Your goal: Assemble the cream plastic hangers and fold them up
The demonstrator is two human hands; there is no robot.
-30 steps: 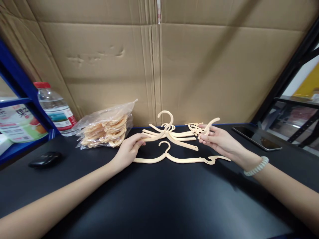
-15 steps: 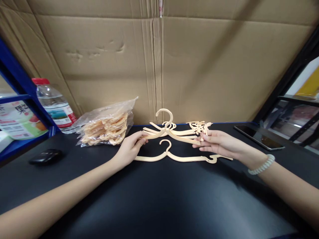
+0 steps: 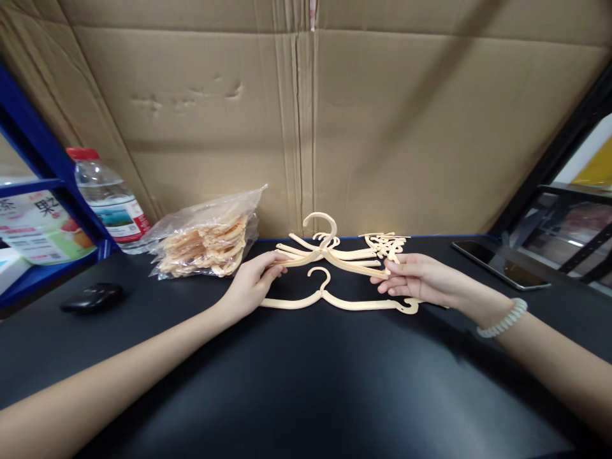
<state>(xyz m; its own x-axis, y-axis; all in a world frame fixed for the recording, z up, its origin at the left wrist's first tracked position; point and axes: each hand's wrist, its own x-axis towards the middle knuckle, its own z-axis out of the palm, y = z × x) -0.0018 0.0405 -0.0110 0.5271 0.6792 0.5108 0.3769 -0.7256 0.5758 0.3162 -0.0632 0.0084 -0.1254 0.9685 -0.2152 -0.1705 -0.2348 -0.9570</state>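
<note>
My left hand (image 3: 251, 284) pinches the left end of a cream plastic clothes hanger (image 3: 351, 266), which is raised above the table with its hook up. At the hanger's right end, my right hand (image 3: 423, 278) holds a small cream hook piece (image 3: 393, 257) between thumb and fingers. The piece meets the arm tip; whether they are joined I cannot tell. Nearer to me lies another hanger (image 3: 358, 305), with a similar hook piece (image 3: 408, 306) at its right end. My left hand covers that hanger's left tip. More hanger parts (image 3: 291, 250) lie behind the raised hanger, partly hidden.
Small cream pieces (image 3: 385, 242) are heaped at the back. A clear bag (image 3: 205, 245) of cream parts sits left, near a water bottle (image 3: 115, 204) and a black mouse (image 3: 92, 298). On the right lies a phone (image 3: 500, 264). Cardboard (image 3: 406, 127) stands behind the black table (image 3: 335, 382).
The hook piece in my right hand has come up against the hanger's right tip, and that end has dipped slightly. My left hand keeps its grip. The whole view has shifted a little.
</note>
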